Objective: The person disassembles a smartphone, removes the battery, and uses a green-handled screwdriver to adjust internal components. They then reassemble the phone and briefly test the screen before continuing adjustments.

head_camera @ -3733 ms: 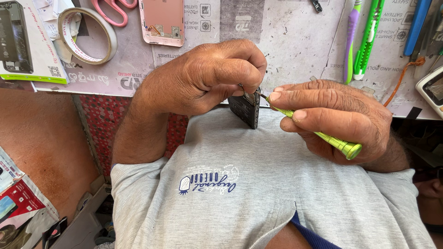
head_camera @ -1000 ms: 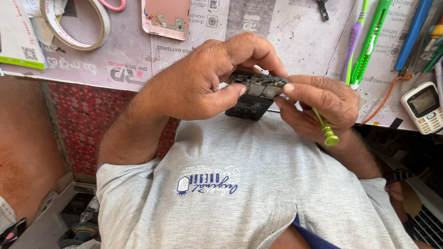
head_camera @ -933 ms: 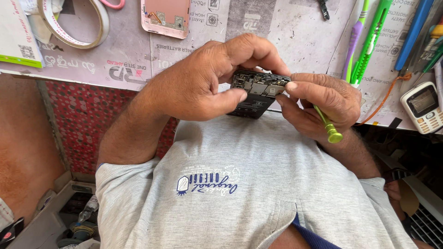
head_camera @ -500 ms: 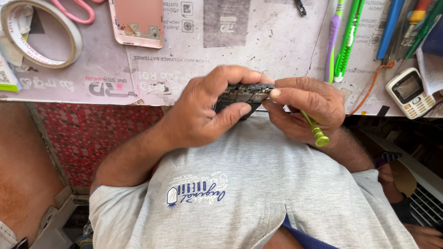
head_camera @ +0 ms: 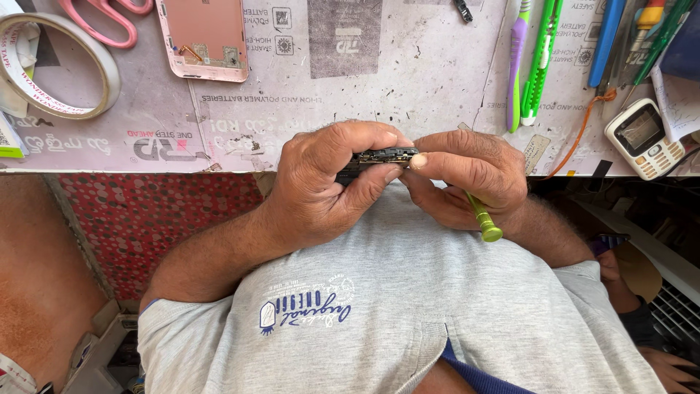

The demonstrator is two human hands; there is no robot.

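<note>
left hand (head_camera: 321, 191): curled around a small dark phone body with exposed circuit parts (head_camera: 379, 158), thumb pressed under its near edge and fingers folded over the far side, pinching it edge-up.
right hand (head_camera: 467, 179): thumb and forefinger pressed together at the right end of the dark phone body; the other fingers wrap a slim green-handled screwdriver (head_camera: 483, 219), whose round cap pokes out below the palm.
where the work sits: the dark phone body is held in the air just in front of the table edge, above the grey t-shirt (head_camera: 379, 314), between both hands.
step in hand: it looks like close work on the open edge of the phone, the tool tip hidden behind the fingers, so i cannot tell what it touches.
next move calls for: a steady left-hand clamp and small, light turns or nudges of the tool.
on the worn grey table (head_camera: 350, 109): a pink phone back shell (head_camera: 204, 36), a roll of tape (head_camera: 44, 66), pink scissors (head_camera: 109, 14), a small white keypad phone (head_camera: 645, 138).
</note>
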